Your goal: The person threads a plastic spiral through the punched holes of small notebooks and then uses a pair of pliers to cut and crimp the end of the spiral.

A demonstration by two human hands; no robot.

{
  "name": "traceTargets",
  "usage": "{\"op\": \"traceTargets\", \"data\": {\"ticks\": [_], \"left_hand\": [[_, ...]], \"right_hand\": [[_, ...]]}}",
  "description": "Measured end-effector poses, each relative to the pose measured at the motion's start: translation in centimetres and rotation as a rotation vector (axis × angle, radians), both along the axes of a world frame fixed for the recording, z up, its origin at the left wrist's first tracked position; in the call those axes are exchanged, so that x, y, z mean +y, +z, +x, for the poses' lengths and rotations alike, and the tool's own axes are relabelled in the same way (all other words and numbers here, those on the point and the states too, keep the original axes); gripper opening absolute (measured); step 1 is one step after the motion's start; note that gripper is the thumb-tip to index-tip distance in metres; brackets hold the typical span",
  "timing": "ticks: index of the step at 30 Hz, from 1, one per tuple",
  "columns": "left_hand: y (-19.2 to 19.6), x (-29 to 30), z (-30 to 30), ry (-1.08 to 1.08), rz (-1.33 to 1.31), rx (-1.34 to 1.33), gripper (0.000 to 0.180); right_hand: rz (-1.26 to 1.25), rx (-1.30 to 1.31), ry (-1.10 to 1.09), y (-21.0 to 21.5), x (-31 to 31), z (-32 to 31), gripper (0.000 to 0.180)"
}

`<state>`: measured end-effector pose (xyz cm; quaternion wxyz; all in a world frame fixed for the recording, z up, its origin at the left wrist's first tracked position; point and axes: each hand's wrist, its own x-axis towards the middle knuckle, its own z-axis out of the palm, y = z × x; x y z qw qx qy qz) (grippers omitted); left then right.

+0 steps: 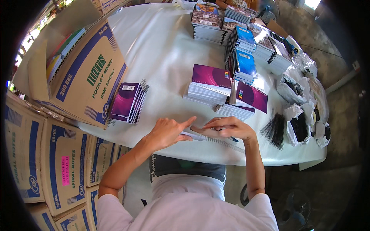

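Silvery coil (pixel 222 143), one, lies near the left hand (pixel 166 131), spread, and right hand (pixel 233 126), grip unclear.

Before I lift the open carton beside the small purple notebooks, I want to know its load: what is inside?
Colourful edges in green, red, blue and yellow show inside the carton. Its walls cover the rest, so what lies deeper cannot be seen.

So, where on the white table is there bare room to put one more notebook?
The table is bare between the purple notebooks beside the carton and the middle purple stack, and farther back, left of the notebook piles. Crowded: right side, with blue notebooks and black coils; front edge, with the right hand and clear coil.
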<state>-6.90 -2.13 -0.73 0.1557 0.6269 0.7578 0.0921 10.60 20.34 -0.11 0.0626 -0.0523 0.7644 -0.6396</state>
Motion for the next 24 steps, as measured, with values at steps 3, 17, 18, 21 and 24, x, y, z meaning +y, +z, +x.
{"op": "traceTargets", "data": {"ticks": [3, 17, 18, 21, 24], "left_hand": [[0.5, -0.1, 0.0, 0.023, -0.005, -0.021, 0.085], [-1.1, -0.7, -0.7, 0.099, 0.272, -0.082, 0.092], [-0.5, -0.7, -0.5, 0.125, 0.175, -0.091, 0.093], [-0.8, -0.8, -0.7, 0.16, 0.201, -0.13, 0.095], [0.5, -0.9, -0.7, 0.199, 0.061, -0.159, 0.095]], "right_hand": [[0.212, -0.03, 0.044, 0.8, -0.8, -0.8, 0.056], [0.12, -0.056, 0.053, -0.1, -1.2, -2.4, 0.051], [0.137, -0.098, 0.037, -0.2, -1.2, -2.7, 0.051], [0.208, -0.1, 0.059, 0.6, -1.1, -3.2, 0.052], [0.327, -0.146, 0.044, 0.0, -1.7, -3.8, 0.051]]}}
